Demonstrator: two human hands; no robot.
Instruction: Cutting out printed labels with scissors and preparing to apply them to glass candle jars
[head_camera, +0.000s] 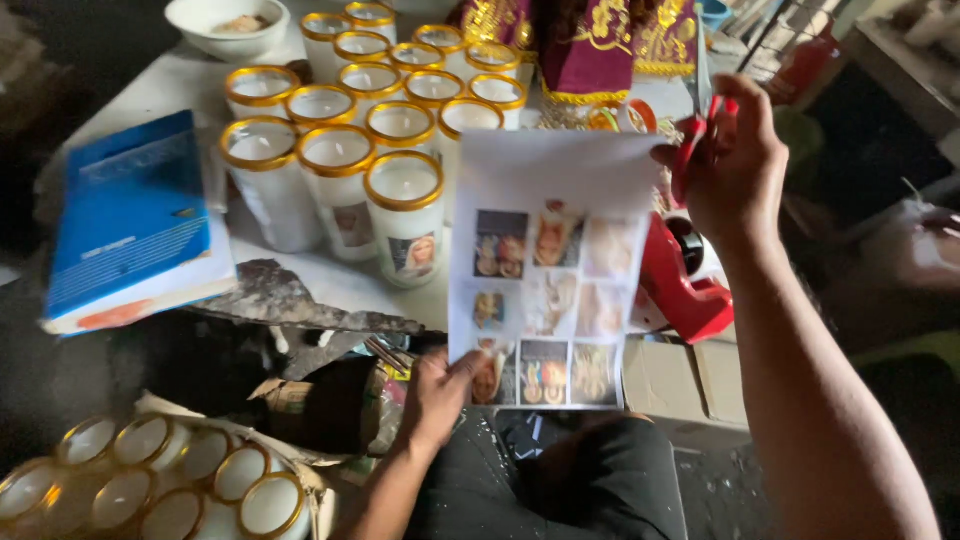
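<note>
far left, a blue softcover book (135, 225) is seen lying flat on the white bench (175, 85), w/ a white bowl (227, 22) beyond it at the top edge. next over, a cluster of white glass candles w/ gold rims (370, 140) stands upright on the bench; two front ones carry small picture labels. lower left, a torn cardboard box of more gold-rimmed candle glasses (160, 485) is seen below the bench edge.

centre: the left hand (440, 395) is closed in a pinch on the bottom left corner of a white printed sheet w/ a grid of small colour pictures (548, 270), thumb on the front face. the sheet is held upright in front of the candles, long axis running top to bottom, pictures facing the camera. behind its top edge, maroon cloth w/ gold embroidery (590, 45) is seen.

right: the right hand (735, 165) is closed around red-handled scissors (695, 125), fingers through the loops, blades pointing up; whether the blades are apart can't be told. the sheet lies just to the left of that grip, its top right corner near or touching the hand. so the scissor hand is nearest the sheet's upper right, the left hand its lower left. a red tape dispenser (685, 285) sits below the right hand, partly behind the sheet's right edge.
</note>
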